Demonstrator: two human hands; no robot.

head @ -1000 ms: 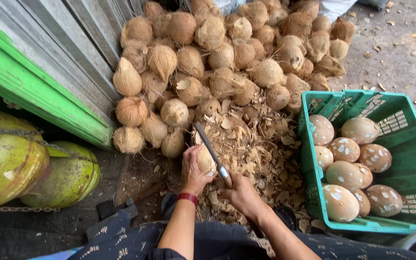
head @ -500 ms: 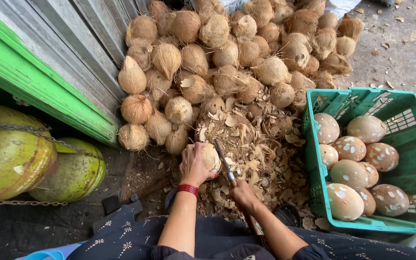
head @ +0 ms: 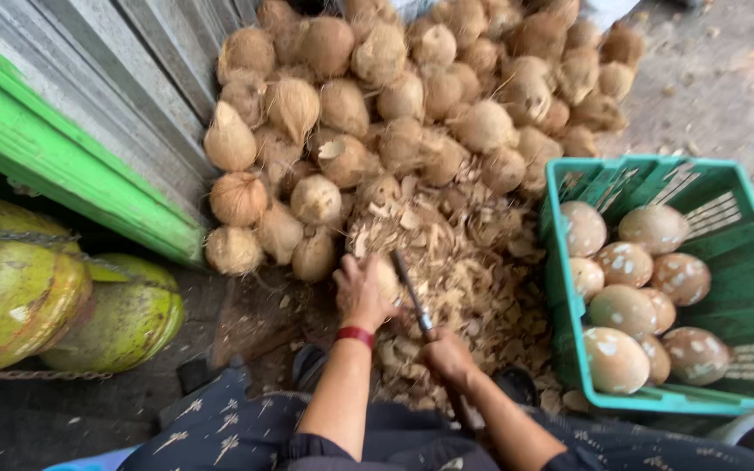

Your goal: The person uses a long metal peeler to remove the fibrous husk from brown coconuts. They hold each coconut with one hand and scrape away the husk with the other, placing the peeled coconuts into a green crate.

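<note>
My left hand (head: 361, 293), with a red band on the wrist, grips a pale, partly husked coconut (head: 387, 281) low over the ground. My right hand (head: 447, 356) is closed round the handle of a long knife (head: 410, 293), and its blade lies against the right side of that coconut. Both hands work just in front of a heap of brown husk shavings (head: 464, 262).
A big pile of brown husked coconuts (head: 394, 96) lies against a grey and green wall (head: 71, 157). A green plastic crate (head: 743, 296) at the right holds several peeled coconuts (head: 626, 310). Large green coconuts (head: 54, 305) sit at the left behind a chain.
The view has shifted slightly. The knife blade has come down from a raised slant to rest against the coconut, which my left hand keeps holding.
</note>
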